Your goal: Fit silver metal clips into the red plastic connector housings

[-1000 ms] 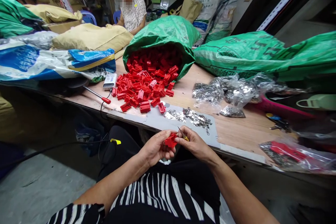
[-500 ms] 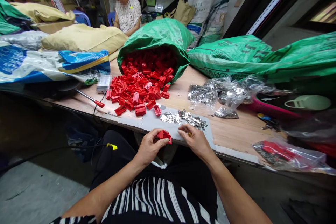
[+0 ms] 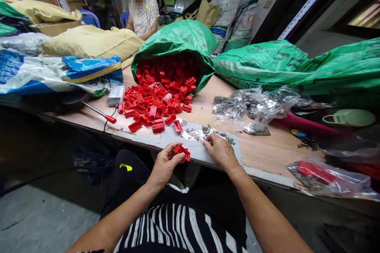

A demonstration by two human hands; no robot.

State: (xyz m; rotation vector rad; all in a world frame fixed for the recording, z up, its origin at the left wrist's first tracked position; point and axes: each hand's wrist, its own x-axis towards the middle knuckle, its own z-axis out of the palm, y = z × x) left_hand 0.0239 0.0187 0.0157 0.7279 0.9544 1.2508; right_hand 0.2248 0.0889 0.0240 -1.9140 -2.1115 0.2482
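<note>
My left hand [image 3: 164, 164] is closed on a small red plastic part [image 3: 182, 152] and holds it just off the near table edge. My right hand [image 3: 221, 152] rests on the grey mat [image 3: 175, 136], its fingertips pinched together at a scatter of small silver metal pieces [image 3: 204, 133]. What those fingers hold is too small to make out. A pile of the same red parts [image 3: 154, 101] spills from an open green sack [image 3: 178, 41] beyond my hands.
A clear bag of metal pieces [image 3: 252, 104] lies right of the pile, more green sacks [image 3: 297, 65] behind it. A red-handled tool [image 3: 99, 112] and a small device [image 3: 115, 94] sit left. Another person [image 3: 141, 8] sits at the far side.
My hands have drawn apart. The right hand moved forward from the red part onto the mat and reached the metal pieces; the left hand kept the red part.
</note>
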